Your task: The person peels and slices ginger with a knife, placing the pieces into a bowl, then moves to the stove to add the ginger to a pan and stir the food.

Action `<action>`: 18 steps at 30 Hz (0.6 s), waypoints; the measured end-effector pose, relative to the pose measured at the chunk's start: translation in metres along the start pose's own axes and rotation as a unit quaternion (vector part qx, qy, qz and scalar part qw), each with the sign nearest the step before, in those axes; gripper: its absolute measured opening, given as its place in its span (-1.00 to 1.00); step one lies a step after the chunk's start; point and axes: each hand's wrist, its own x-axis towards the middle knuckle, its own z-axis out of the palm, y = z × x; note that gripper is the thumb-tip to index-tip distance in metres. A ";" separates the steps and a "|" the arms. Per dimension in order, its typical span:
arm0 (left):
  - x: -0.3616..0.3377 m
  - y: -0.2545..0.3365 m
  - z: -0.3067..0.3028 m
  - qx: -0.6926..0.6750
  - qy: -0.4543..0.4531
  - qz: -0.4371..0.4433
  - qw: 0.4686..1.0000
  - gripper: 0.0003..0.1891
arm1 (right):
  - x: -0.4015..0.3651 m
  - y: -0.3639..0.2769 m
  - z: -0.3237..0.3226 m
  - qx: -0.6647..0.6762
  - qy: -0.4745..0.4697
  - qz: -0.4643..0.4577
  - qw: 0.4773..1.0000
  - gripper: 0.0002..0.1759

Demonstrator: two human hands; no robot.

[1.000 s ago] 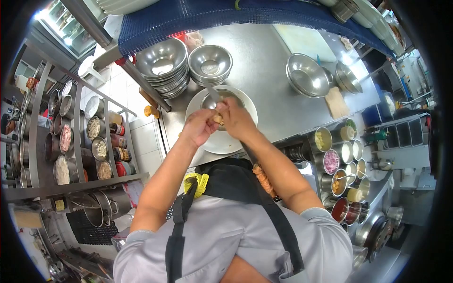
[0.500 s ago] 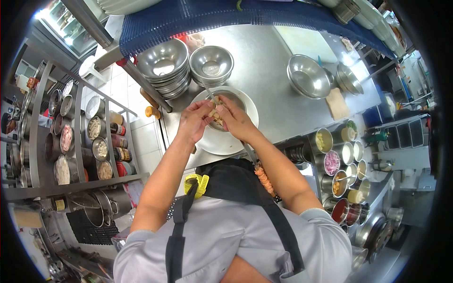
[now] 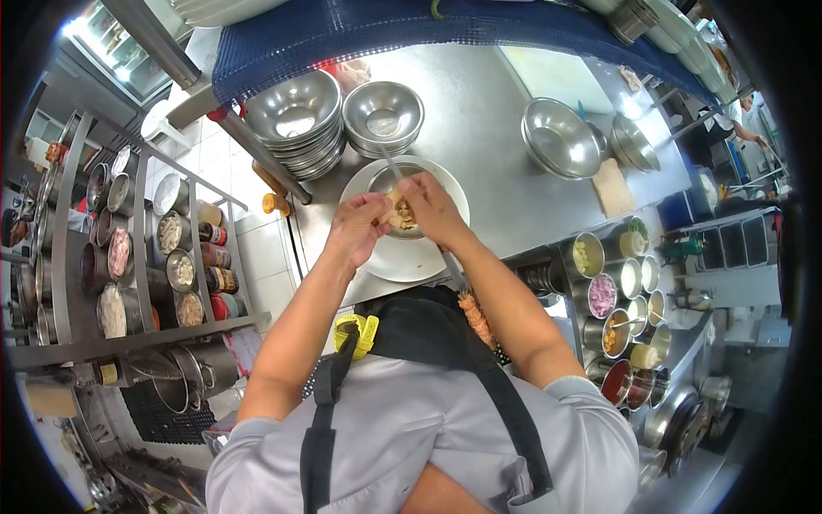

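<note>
My left hand (image 3: 362, 221) is closed, its thumb and fingers pinching a small pale piece of food (image 3: 395, 196). On its right, my right hand (image 3: 432, 208) is closed around a long thin metal tool (image 3: 453, 270). One end of the tool sticks out beyond my fingers; the other runs back toward my apron, where an orange wrapped part (image 3: 476, 319) lies in line with it. Beneath both hands, a metal bowl (image 3: 375, 182) rests on a wide white plate (image 3: 396, 267). Brownish food bits (image 3: 405, 221) show inside the bowl, partly hidden by my hands.
Stacked metal bowls (image 3: 295, 110) and a smaller stack (image 3: 384, 111) stand behind the plate. More metal bowls (image 3: 562, 137) and a white cutting board (image 3: 556, 77) are on the right. Ingredient pots (image 3: 602, 295) line the right side; a rack with containers (image 3: 174, 195) stands left.
My right hand has shifted slightly right and forward with the metal tool. The hands are a little farther apart, showing more of the food in the bowl.
</note>
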 end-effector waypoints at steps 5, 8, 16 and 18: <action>0.002 0.007 0.003 -0.004 0.004 0.041 0.999 -0.76 | -0.011 -0.042 -0.027 0.181 -0.057 0.204 0.960 -0.37; 0.011 0.014 0.001 0.017 -0.007 0.076 0.997 -0.70 | -0.016 -0.055 -0.021 0.211 -0.067 0.203 0.954 -0.34; 0.024 0.013 0.007 0.053 0.006 0.206 0.977 -0.60 | -0.020 -0.048 -0.025 0.290 -0.143 0.149 0.934 -0.28; 0.024 0.011 0.005 0.112 0.021 0.216 0.970 -0.62 | -0.023 -0.051 -0.021 0.257 -0.104 0.152 0.949 -0.21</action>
